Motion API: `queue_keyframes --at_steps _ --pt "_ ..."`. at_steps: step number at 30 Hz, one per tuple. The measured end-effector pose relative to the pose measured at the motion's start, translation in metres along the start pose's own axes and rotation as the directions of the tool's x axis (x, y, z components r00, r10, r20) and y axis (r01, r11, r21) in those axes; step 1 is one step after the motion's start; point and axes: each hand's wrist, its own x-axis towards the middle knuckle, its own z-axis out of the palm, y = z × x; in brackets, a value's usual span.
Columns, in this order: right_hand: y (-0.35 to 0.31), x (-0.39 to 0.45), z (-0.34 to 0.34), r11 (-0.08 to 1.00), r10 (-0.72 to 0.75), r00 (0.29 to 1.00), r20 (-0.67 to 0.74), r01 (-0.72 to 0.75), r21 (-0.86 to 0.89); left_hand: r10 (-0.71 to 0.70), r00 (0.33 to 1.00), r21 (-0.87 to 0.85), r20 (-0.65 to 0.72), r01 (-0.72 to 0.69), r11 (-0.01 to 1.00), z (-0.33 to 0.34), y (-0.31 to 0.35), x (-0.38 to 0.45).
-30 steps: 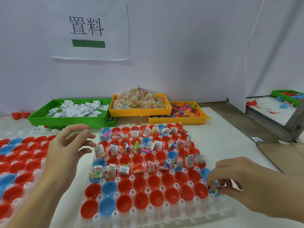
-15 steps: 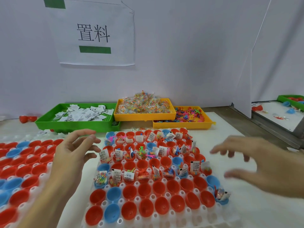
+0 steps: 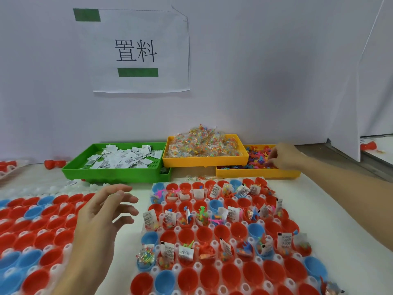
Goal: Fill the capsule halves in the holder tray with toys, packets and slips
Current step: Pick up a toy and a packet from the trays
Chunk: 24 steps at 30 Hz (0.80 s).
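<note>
A white holder tray (image 3: 212, 226) lies in front of me with red and blue capsule halves; many far ones hold toys, packets and slips, while the near rows are bare. My right hand (image 3: 282, 156) reaches into the lower yellow tray of small coloured toys (image 3: 258, 159), fingers curled down among them; whether it holds one is hidden. A higher yellow tray (image 3: 204, 161) is heaped with clear packets. Paper slips fill the green tray (image 3: 119, 173). My left hand (image 3: 106, 211) hovers with spread fingers between the two holder trays, holding nothing.
A second holder tray (image 3: 32, 231) with bare red and blue halves lies at the left. Loose red capsule halves (image 3: 52, 163) sit by the wall. A white wall with a paper sign (image 3: 136, 50) stands behind the trays, and a white partition (image 3: 361, 81) at the right.
My right hand left the near right corner of the holder tray, where a filled blue half now sits, and reached back into the toy tray. The view tilted up. My left hand barely moved.
</note>
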Motion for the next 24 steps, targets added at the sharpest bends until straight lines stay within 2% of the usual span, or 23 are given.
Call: queue_keyframes --at_steps 5,8,11,15,20,24 --pt "-0.005 0.006 -0.011 0.999 -0.015 0.985 0.17 0.009 0.037 0.001 1.0 -0.013 -0.002 -0.001 1.0 0.0 0.002 0.001" --pt "-0.002 0.003 -0.013 0.996 -0.02 0.981 0.192 0.003 0.089 0.004 1.0 -0.01 0.011 -0.004 1.0 0.002 0.003 -0.001" --pt "-0.001 0.0 -0.012 0.997 -0.024 0.989 0.144 0.013 0.075 0.002 1.0 -0.008 0.023 -0.002 1.0 0.004 0.004 -0.002" --pt "0.003 -0.004 -0.015 0.99 -0.019 1.0 -0.021 0.021 0.139 0.003 0.999 -0.012 0.034 -0.002 1.0 0.004 0.005 -0.002" --pt "-0.008 -0.02 -0.026 0.947 -0.014 0.988 -0.157 0.063 0.315 0.006 0.998 0.007 0.059 -0.006 1.0 0.007 0.005 -0.004" --pt "-0.041 -0.058 -0.035 0.82 -0.102 0.985 -0.137 0.162 0.55 0.016 0.994 0.058 0.112 -0.022 0.998 0.015 0.009 -0.01"
